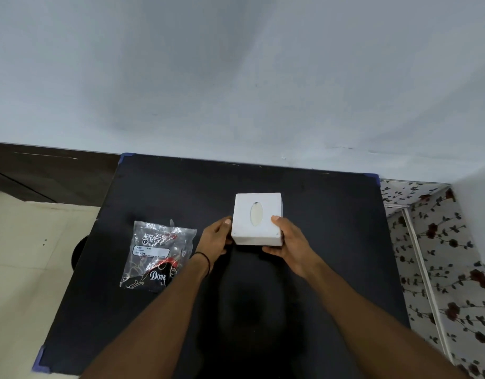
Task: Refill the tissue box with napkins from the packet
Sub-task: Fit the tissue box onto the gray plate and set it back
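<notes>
A white cube-shaped tissue box (pixel 249 214) with an oval slot on top stands in the middle of the black table (pixel 331 242). My left hand (pixel 215 239) grips its left side with the thumb on the top edge. My right hand (pixel 286 239) holds its right side and front corner, thumb on top. A clear plastic packet (pixel 159 255) with a white label and "Dove" print lies flat on the table to the left of my left hand. It looks crumpled and nearly flat; I cannot tell what is inside.
The table has blue corner guards and stands against a pale wall. A floral-patterned surface (pixel 441 255) is to the right. Beige floor tiles (pixel 30 255) and a dark skirting lie to the left.
</notes>
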